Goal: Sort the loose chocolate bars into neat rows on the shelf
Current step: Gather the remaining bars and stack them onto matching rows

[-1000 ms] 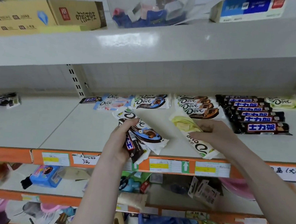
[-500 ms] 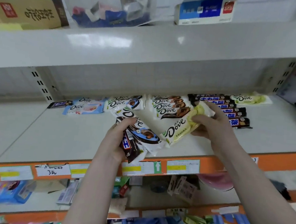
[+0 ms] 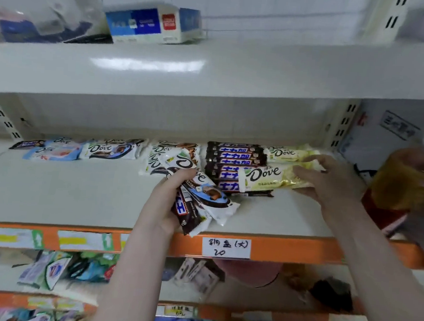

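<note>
At the shop shelf [image 3: 83, 196], my left hand [image 3: 164, 202] is clenched around a fanned bundle of bars [image 3: 198, 197], white wrappers and one dark one, their lower ends hanging over the orange front rail [image 3: 287, 248]. My right hand [image 3: 329, 183] grips a pale green bar [image 3: 270, 178] by its right end, thumb underneath and fingers [image 3: 314, 158] spread over the top, holding it level across the front of a row of dark bars with blue lettering [image 3: 228, 161]. I cannot tell whether the green bar rests on that row or hangs just above it. Behind it, at the back right of the shelf, lies another pale green bar [image 3: 289, 152]. To the left of the dark row sits a stack of white bars with brown print [image 3: 161, 154], partly hidden by my bundle, then white bars with blue [image 3: 111, 149], then light blue bars [image 3: 56, 149] and one small dark bar [image 3: 27, 143] at the far left. A handwritten price label [image 3: 226, 247] is stuck on the rail below my hands. A blue and white box [image 3: 152, 24] stands on the shelf above. At the right edge a blurred yellow and red package [image 3: 410, 184] fills the corner.
</note>
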Demonstrator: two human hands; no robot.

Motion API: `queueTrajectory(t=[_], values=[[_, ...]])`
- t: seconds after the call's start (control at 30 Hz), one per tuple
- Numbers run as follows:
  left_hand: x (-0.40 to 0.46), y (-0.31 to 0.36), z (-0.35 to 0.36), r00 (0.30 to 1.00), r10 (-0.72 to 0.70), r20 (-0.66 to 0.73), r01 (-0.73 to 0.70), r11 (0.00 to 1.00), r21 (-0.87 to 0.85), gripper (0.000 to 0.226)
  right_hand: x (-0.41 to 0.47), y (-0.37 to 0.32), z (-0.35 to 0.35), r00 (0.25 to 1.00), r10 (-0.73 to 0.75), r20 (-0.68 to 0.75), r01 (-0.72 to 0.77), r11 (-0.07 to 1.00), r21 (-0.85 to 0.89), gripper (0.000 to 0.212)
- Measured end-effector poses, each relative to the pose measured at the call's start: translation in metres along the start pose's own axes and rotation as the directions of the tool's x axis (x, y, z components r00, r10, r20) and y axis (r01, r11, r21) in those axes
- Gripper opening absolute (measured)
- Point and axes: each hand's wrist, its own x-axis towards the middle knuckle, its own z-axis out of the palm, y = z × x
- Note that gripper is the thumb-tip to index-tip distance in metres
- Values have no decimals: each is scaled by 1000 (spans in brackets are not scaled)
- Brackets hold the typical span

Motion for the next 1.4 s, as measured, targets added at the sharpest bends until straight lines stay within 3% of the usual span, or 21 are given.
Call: queueTrajectory(t=[0.17,0.27,0.4,0.5,0.63,0.8,0.87,1.0,1.17,1.23,1.33,1.4], values=[[3,-8,28,1000,2,10,-2,1000,-4,29,17,16,-15,999,33,-40,-35,997,-67,19],[6,-11,37,1000,-6,13,6,1000,2,29,21,30,-18,999,-37,-31,26,950,-310,24],[13,-10,44,1000,2,28,-2,1000,-5,33,23,43,-25,984,-163,77,175,762,-623,19],[17,-10,45,999,-9,34,8,1000,12,45,26,40,-29,953,-231,199,296,550,-781,23],[22,-11,44,999,-18,31,18,1000,10,42,26,31,-27,889,-83,450,448,353,-821,45],[24,-13,42,999,-40,32,39,999,25,46,31,20,-26,806,-42,590,589,141,-795,54],[25,-14,41,999,-44,29,44,999,17,43,31,17,-25,806,-23,592,587,164,-793,52],[28,-15,40,998,-57,20,57,998,13,34,30,19,-23,852,-24,523,497,348,-795,38],[30,-15,39,998,-59,22,59,998,12,28,30,11,-26,877,-163,452,471,482,-739,9],[31,-15,39,997,-65,29,64,998,7,27,34,5,-27,894,-251,372,448,527,-722,11],[34,-15,41,996,-78,35,77,997,16,33,49,-1,-22,904,-381,196,377,490,-786,15],[37,-17,43,995,-89,37,88,996,23,40,62,-2,-19,917,-385,99,281,452,-846,20]])
